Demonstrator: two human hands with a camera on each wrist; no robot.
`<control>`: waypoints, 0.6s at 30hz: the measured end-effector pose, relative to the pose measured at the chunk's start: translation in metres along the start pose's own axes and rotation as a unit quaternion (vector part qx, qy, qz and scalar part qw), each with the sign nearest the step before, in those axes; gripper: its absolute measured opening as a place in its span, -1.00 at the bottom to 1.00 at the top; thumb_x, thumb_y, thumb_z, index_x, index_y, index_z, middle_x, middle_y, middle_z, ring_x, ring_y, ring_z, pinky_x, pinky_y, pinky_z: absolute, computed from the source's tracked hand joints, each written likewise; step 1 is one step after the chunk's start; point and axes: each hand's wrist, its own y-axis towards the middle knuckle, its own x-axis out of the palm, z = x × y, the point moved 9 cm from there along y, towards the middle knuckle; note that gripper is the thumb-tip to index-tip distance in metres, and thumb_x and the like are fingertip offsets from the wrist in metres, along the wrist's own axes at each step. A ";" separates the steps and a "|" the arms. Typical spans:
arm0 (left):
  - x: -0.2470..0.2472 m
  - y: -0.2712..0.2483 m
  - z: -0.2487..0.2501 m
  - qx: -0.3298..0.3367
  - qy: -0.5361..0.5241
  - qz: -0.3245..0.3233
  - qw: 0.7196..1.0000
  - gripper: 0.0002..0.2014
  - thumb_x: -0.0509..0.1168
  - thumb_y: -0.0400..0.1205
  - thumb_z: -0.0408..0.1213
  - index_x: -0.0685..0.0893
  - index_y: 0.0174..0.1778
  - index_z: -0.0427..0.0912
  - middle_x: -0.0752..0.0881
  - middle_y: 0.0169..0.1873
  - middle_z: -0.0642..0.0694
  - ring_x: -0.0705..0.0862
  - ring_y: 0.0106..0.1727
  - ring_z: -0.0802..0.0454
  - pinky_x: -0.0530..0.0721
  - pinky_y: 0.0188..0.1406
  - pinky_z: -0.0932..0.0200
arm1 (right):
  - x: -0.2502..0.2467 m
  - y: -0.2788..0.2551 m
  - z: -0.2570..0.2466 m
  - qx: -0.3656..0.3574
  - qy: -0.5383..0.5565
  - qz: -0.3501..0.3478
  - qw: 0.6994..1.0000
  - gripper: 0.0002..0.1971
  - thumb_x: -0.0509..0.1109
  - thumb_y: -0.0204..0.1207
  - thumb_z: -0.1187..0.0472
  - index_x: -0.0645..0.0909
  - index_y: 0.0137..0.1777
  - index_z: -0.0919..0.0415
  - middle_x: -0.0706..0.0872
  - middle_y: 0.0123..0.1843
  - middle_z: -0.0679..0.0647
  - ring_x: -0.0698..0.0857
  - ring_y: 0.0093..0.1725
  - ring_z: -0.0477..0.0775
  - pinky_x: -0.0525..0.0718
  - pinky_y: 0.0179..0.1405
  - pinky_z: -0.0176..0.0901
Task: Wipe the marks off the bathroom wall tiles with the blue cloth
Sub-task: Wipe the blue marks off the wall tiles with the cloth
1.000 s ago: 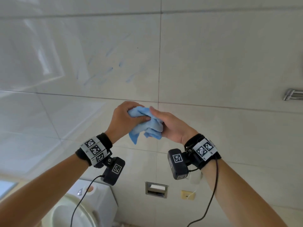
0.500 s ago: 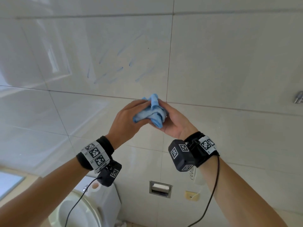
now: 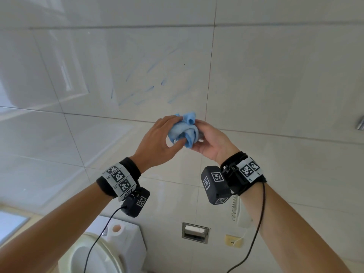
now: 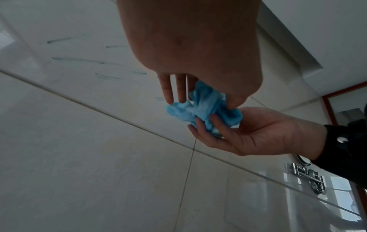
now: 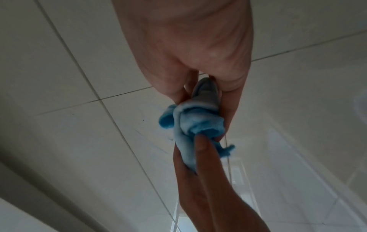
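Observation:
A crumpled blue cloth (image 3: 184,133) (image 4: 204,108) (image 5: 195,124) is bunched up between both my hands, in the air in front of the pale glossy wall tiles (image 3: 275,75). My left hand (image 3: 159,142) pinches it from the left, thumb underneath and fingers over the top. My right hand (image 3: 208,142) cups it from the right, with its fingers curled round the cloth (image 4: 210,125). Several blue streak marks (image 3: 145,89) (image 4: 79,60) lie on the tile just above and left of the hands. The cloth does not touch the wall.
A toilet (image 3: 94,257) with a paper roll (image 3: 117,229) on its cistern stands at the lower left. A recessed metal paper holder (image 3: 195,232), a wall phone (image 3: 239,215) and a socket (image 3: 233,241) sit low on the wall. A chrome fitting (image 3: 360,124) juts out at the right edge.
Both hands have risen toward the marked tile while working the cloth into a tighter ball. The loose corner that hung below the hands a second ago is now gathered in.

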 end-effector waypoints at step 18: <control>-0.040 -0.007 -0.032 -0.152 -0.143 0.173 0.963 -0.90 0.64 0.55 -0.27 0.85 -0.13 -0.10 0.85 -0.24 0.13 0.82 -0.23 0.15 0.82 -0.18 0.19 | 0.038 0.000 0.019 0.005 -0.028 -0.126 0.992 -0.58 0.51 0.68 0.13 0.67 0.43 0.38 0.83 0.27 0.23 0.82 0.25 0.13 0.82 0.22 -0.03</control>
